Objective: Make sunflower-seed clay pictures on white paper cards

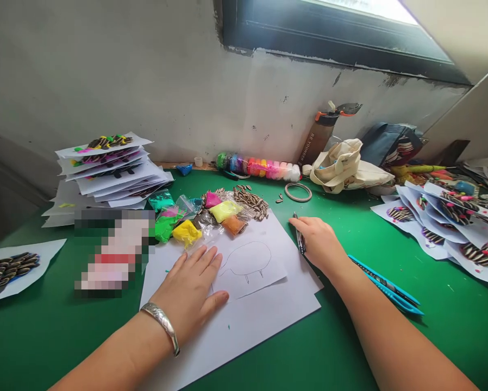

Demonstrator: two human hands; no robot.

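My left hand [189, 285] lies flat with fingers spread on a small white sheet [264, 279], covering its left part. A pencil-thin outline drawing [250, 258] of a rounded body with short legs shows on that sheet. Larger white paper [268, 312] lies beneath it. To the right, my right hand [319, 241] is closed around a dark pen [300, 241] at the paper's right edge. Just beyond the drawing are small bags of coloured clay [223, 212] and a heap of striped sunflower seeds [250, 201].
Stacked seed-decorated sheets stand at the left [113, 174] and right [443, 217]. A blue-handled tool [386, 285] lies beside my right forearm. Along the wall are a tape roll [298, 191], a water bottle [319, 136], a cloth bag [344, 168] and a row of colourful tubs [264, 168].
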